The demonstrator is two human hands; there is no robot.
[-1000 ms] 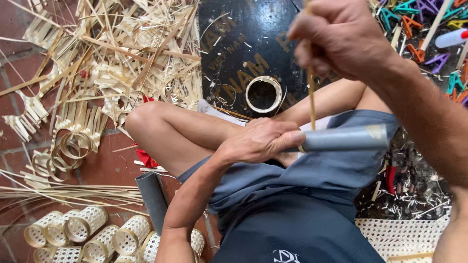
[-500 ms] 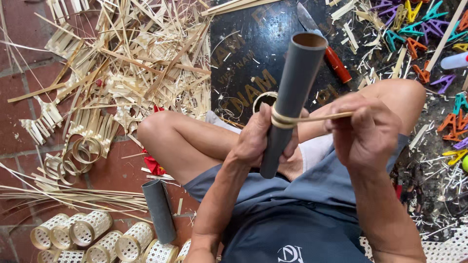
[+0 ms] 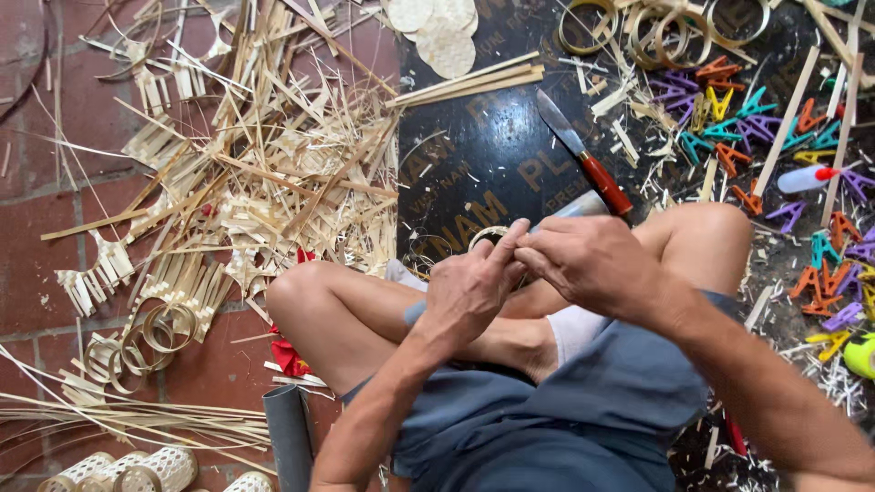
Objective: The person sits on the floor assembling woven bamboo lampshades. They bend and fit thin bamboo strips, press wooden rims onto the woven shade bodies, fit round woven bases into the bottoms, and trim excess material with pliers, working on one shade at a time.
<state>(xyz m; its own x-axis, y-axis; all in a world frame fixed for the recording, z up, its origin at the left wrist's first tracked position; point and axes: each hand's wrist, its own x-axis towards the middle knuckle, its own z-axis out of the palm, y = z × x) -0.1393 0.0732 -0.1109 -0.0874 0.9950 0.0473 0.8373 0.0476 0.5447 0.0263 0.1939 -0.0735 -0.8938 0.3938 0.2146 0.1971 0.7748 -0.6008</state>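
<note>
Setting: a person sits cross-legged on a brick floor, both hands raised over the knees, seen from above.
Left hand (image 3: 469, 292): closed around a grey tube (image 3: 583, 205), of which only the far end shows past the knuckles at 1 o'clock; the grip seems meant to keep the tube steady as a form.
Right hand (image 3: 592, 264): fingers curled and pinched against the left hand's fingertips, apparently pressing something thin onto the tube (what exactly it pinches is hidden).
Knife (image 3: 583, 155): red-handled, lying on the black board (image 3: 483, 155) at 12 o'clock from the hands, within easy reach.
Bamboo scraps (image 3: 264, 173): a heap of pale strips and offcuts at 10 o'clock.
Coloured clips (image 3: 775, 137): scattered at 2 o'clock.
Spare tube (image 3: 290, 433): a second grey tube standing at 7 o'clock by the thigh, near small woven cylinders (image 3: 137, 472).
</note>
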